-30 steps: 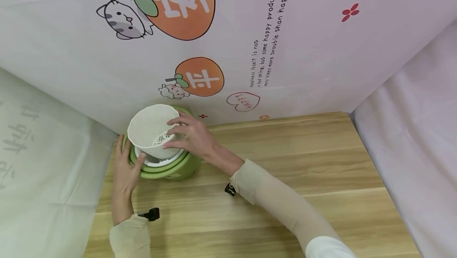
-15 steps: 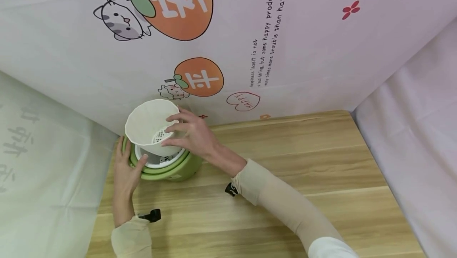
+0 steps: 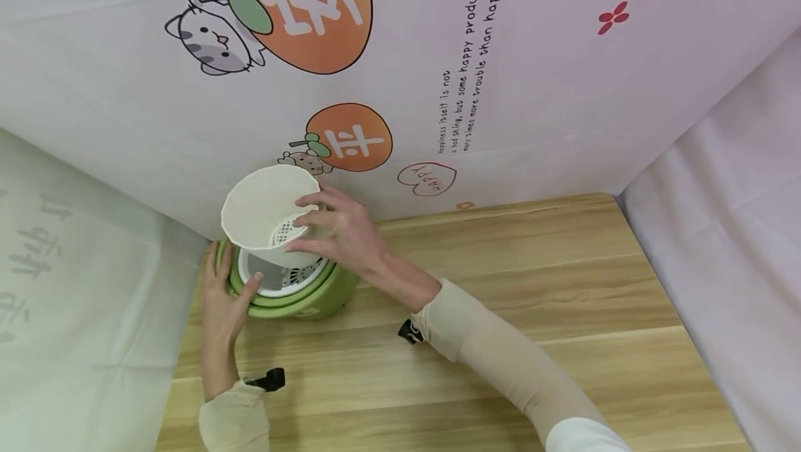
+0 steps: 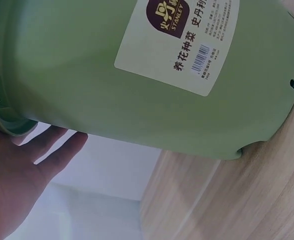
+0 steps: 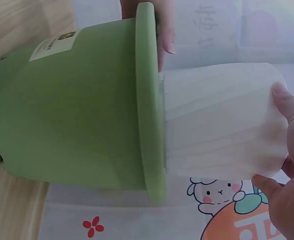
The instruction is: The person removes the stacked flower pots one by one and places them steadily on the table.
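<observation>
At the mouth of the green pot (image 3: pixel 334 293), the right hand (image 3: pixel 350 233) pinches a white pot (image 3: pixel 255 208) in its grip, while the left hand (image 3: pixel 223 307) holds the green pot's left rim.

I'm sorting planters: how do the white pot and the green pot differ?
Look: the green pot shows a printed label; the white pot shows none in these views.
Size: the green pot is wider than the white pot.
Support: the white pot is held in the right hand; the green pot stands on the table, its rim gripped by the left hand.
Both are round and open-topped.
</observation>
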`<state>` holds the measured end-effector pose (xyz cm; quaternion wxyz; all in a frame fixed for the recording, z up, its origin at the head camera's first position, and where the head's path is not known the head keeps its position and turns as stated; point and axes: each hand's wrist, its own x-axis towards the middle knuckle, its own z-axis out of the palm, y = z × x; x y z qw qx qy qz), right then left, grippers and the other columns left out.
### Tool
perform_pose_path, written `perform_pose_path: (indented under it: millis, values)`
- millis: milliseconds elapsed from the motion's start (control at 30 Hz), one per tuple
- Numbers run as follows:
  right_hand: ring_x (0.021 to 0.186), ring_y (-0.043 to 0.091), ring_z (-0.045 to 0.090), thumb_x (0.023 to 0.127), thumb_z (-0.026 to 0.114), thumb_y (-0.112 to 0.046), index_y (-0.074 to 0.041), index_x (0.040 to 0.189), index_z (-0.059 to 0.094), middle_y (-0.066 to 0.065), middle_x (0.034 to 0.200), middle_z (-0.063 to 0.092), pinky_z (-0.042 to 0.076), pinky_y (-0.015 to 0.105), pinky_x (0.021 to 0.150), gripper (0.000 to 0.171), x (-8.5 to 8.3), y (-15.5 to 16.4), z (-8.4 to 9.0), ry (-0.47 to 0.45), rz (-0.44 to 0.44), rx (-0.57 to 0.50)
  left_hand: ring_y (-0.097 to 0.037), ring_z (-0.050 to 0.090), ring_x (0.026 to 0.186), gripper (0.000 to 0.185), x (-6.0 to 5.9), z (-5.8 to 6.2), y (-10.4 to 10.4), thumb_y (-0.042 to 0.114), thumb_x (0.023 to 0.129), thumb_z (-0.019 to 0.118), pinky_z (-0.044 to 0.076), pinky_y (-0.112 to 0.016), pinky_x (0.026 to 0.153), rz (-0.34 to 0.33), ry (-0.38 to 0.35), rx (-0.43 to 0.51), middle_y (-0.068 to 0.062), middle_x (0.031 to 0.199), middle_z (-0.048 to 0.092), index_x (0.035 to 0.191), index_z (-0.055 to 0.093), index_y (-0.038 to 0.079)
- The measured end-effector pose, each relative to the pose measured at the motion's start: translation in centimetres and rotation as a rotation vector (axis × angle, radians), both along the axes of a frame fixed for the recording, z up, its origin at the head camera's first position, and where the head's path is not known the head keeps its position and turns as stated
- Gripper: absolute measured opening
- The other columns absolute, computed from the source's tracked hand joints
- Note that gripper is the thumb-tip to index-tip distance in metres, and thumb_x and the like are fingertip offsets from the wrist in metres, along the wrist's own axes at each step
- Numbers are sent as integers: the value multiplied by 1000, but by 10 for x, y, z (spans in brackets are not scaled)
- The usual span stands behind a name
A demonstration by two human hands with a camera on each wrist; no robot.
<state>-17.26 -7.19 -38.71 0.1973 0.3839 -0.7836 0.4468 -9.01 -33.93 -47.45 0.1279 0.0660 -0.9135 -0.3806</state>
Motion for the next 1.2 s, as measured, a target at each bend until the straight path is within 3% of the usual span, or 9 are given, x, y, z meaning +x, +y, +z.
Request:
perform_pose_path:
  millis: [467, 700, 933, 1200]
  values:
    - [122, 31, 58, 70, 90, -31, -6, 89, 80, 10, 112, 71, 35, 27, 113, 33, -7, 23, 11, 45, -57, -84, -36, 8, 151, 81, -3, 0, -1, 31, 88, 71, 11, -69, 114, 16, 13, 29, 2, 166, 10, 155, 31, 9]
    - [134, 35, 49, 70, 90, -33, -8, 89, 81, 7, 115, 69, 39, 23, 109, 33, -7, 35, 11, 9, -103, -53, -36, 6, 151, 83, -1, 1, 0, 27, 87, 71, 9, -70, 113, 15, -6, 46, 3, 167, 8, 157, 28, 12]
    - [134, 36, 48, 71, 89, -34, -9, 89, 80, 7, 116, 69, 36, 25, 112, 33, -5, 43, 6, -21, -135, -28, -38, 6, 151, 82, 2, 1, 2, 26, 88, 71, 7, -70, 113, 12, 10, 59, -1, 167, 9, 156, 29, 9]
    - [134, 37, 48, 69, 91, -32, -8, 88, 80, 8, 113, 70, 46, 25, 103, 33, -6, 51, 2, 5, -157, -71, -38, 7, 150, 81, 2, -1, 2, 28, 88, 70, 7, -71, 113, 10, 27, 62, 0, 166, 10, 156, 30, 9]
